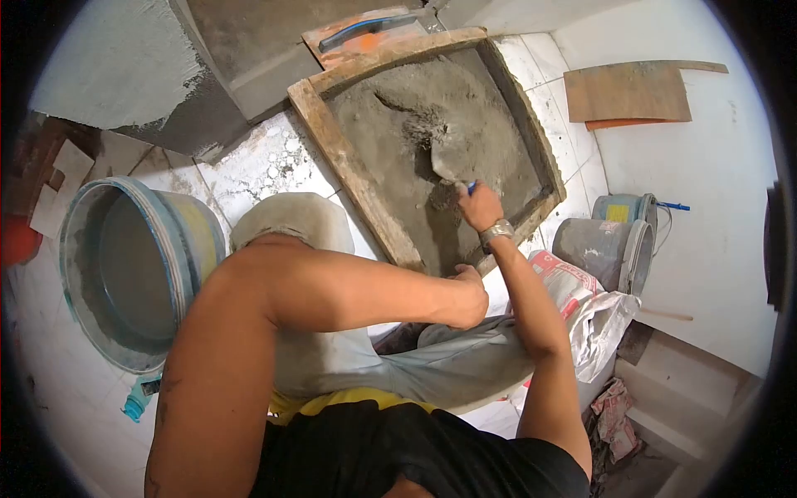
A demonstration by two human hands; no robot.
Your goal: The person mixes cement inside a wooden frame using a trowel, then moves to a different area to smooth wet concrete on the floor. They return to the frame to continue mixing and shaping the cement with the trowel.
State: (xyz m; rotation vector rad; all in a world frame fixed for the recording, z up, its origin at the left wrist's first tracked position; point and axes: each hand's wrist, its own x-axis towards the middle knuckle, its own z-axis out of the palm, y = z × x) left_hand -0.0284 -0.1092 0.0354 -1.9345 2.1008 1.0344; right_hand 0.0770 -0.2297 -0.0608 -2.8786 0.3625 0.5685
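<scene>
My right hand (481, 207) is closed round the blue handle of a trowel (447, 164). The trowel's blade is partly sunk in wet grey mortar (490, 116), which fills a shallow wooden mixing box (357, 178) on the floor. At the near edge of the box, my left hand (470, 299) is curled with its fingertips over the wood; the rest of its fingers are partly hidden. A small mound and a furrow show in the mortar beyond the blade.
A large bucket (178, 241) with grey liquid stands at my left, a teal bottle (138, 398) near it. A blue-handled float (369, 31) lies behind the box. To the right are a grey bucket (594, 245), a smaller bucket (623, 209), a cement sack (569, 278) and a brown board (627, 93).
</scene>
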